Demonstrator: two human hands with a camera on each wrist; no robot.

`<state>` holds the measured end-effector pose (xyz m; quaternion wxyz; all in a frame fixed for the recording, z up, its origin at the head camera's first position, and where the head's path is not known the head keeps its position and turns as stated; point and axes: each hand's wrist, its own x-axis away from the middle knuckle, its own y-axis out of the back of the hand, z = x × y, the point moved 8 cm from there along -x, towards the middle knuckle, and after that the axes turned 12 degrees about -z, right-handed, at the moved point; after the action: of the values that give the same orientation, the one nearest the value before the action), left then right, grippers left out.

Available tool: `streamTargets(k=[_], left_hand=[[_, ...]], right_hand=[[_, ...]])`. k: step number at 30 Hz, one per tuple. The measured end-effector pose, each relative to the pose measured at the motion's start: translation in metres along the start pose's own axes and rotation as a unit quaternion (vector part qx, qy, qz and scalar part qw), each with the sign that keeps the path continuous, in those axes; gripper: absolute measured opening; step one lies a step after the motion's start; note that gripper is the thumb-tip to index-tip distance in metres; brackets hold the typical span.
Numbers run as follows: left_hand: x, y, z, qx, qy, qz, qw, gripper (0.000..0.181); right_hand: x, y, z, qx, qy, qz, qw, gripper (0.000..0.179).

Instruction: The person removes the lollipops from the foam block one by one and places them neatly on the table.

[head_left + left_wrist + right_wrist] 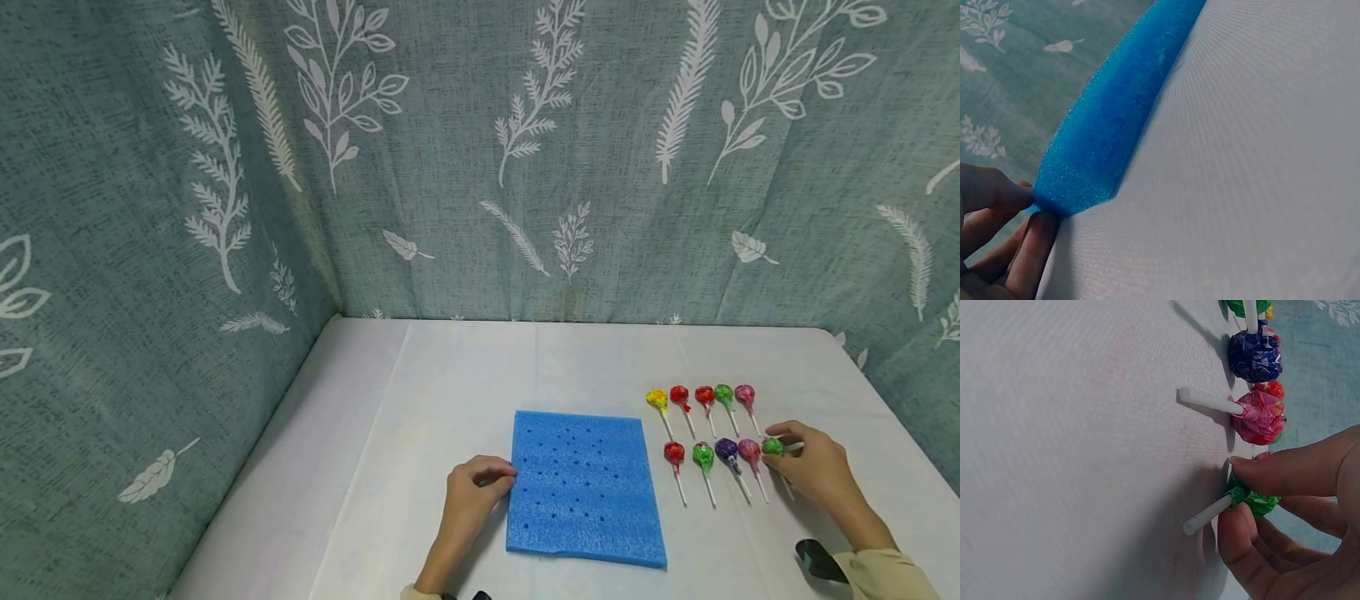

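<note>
My left hand [472, 496] pinches the left edge of a blue foam board [581, 492], which lies flat with several small holes in its top. Thumb and fingers meet at the board's edge [1085, 169] in the left wrist view. At the right, my right hand [817, 467] holds a green-wrapped lollipop [772, 447] between thumb and index finger. The lollipop's white stick [1207, 514] points away from the fingers in the right wrist view. Just beside this hand lies a pink lollipop [749, 451], followed by a purple one [727, 451].
Other lollipops lie in two rows right of the board, including a yellow one [657, 399] and a red one [673, 453]. A white cloth [420, 400] covers the table. Behind it hangs a grey-green leaf-patterned curtain [450, 150].
</note>
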<state>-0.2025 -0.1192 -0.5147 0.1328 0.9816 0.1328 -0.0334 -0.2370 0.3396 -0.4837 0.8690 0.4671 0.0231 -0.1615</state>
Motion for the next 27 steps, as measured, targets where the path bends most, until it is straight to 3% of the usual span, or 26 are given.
streamTargets(k=[9, 16, 22, 27], left_hand=[[0.008, 0.003, -0.028, 0.006, 0.002, 0.008, 0.9999, 0.01], [-0.001, -0.005, -0.004, -0.005, -0.006, 0.008, 0.9999, 0.012], [-0.002, -0.007, 0.002, -0.003, -0.003, 0.013, 0.9999, 0.012], [0.0, -0.004, 0.001, 0.0, 0.009, 0.025, 0.9996, 0.011]], right_hand=[[0.004, 0.002, -0.005, 0.002, -0.01, 0.004, 0.9999, 0.042], [0.005, 0.005, -0.004, 0.016, -0.005, 0.008, 0.9998, 0.045], [0.006, 0.009, -0.004, 0.02, -0.003, 0.018, 0.9996, 0.05], [0.008, 0.016, 0.002, 0.014, 0.019, 0.001, 0.9997, 0.046]])
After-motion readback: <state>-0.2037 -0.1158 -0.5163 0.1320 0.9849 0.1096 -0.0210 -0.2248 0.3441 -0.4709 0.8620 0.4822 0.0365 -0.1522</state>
